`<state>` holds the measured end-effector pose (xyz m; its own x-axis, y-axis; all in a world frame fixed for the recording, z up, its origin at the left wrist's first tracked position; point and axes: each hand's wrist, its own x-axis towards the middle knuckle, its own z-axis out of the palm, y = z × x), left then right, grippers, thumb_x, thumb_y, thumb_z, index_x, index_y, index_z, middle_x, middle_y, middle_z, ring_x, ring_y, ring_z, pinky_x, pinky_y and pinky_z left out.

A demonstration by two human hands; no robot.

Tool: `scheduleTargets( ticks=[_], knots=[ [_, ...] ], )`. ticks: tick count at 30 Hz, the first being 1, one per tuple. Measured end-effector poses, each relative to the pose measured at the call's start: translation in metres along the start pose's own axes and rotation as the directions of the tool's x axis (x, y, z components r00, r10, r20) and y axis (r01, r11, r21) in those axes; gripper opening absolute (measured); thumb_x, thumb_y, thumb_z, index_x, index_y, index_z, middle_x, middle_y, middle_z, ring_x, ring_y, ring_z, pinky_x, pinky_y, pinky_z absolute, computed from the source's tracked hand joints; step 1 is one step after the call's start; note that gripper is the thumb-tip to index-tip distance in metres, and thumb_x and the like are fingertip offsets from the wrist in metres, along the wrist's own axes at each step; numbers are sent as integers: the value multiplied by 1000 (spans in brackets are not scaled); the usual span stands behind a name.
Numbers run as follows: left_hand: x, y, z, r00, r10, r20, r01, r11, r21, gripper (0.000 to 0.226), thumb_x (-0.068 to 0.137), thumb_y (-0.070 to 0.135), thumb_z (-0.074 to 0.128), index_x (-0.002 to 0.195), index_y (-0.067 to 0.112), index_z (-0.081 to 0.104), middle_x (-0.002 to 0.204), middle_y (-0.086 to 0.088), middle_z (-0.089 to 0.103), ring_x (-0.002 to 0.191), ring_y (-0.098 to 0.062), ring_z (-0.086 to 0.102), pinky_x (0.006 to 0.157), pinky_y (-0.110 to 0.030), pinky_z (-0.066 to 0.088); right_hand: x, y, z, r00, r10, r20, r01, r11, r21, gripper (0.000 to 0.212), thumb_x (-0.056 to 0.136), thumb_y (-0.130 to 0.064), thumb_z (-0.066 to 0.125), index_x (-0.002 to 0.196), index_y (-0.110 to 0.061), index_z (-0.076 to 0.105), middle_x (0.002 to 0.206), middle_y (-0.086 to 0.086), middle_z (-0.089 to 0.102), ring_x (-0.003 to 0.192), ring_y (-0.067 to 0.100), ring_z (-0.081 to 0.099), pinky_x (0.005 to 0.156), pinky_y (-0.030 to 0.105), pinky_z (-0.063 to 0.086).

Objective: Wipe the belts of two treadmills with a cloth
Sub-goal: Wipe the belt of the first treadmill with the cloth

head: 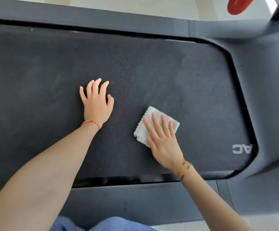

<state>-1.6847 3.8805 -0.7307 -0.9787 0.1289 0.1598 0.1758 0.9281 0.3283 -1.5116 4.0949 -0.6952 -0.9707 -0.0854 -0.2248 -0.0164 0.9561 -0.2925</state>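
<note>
Wiping is under way on one belt (pixel 135 67): the right hand (pixel 164 144), fingers straight, presses the folded white cloth (pixel 153 114) flat on it. To its left the left hand (pixel 96 104) rests spread, bracing. Only one treadmill shows, so the second looks still to do; pale floor (pixel 135 4) beyond the far rail (pixel 85 15)

Fluffy white cloth (pixel 155 124) on matt, grainy belt (pixel 152 72).

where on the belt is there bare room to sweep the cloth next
Bare room on the dark textured treadmill belt: the strip beyond both hands up to the far grey side rail, the stretch left of the left hand, and the patch between the white fluffy cloth under the right hand and the white lettering. Crowded: between the hands.
</note>
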Motion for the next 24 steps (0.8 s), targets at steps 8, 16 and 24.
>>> scheduleTargets(
  ticks=[8, 16, 24],
  knots=[
    [-1, -1, 2, 999, 26, -18, -27, 999, -39, 47, 96, 24, 44, 142, 15, 49, 151, -12, 42, 144, -33, 32, 119, -65, 13, -83, 1, 18, 999, 35, -37, -36, 998, -47, 56, 107, -35, 23, 156, -37, -5, 165, -9, -13, 152, 20, -16, 123, 42, -6],
    [-7, 9, -4, 990, 140, -32, -139, 989, 44, 41, 97, 10, 45, 137, 9, 54, 144, -13, 49, 139, -34, 39, 120, -64, 13, -69, 42, -2, 981, 193, -11, -193, 980, -54, 57, 107, -36, 19, 155, -35, -10, 163, -5, -19, 150, 28, -20, 121, 45, -12],
    [-8, 63, 3, 1000, -19, 17, 18, 998, 55, 49, 93, 0, 51, 141, 10, 48, 150, -16, 41, 143, -35, 32, 120, -62, 13, -16, 91, -19, 1000, 30, 7, -29, 996, -86, 56, 107, -36, 18, 155, -36, -10, 165, -3, -15, 151, 28, -17, 122, 46, -9]
  ],
)
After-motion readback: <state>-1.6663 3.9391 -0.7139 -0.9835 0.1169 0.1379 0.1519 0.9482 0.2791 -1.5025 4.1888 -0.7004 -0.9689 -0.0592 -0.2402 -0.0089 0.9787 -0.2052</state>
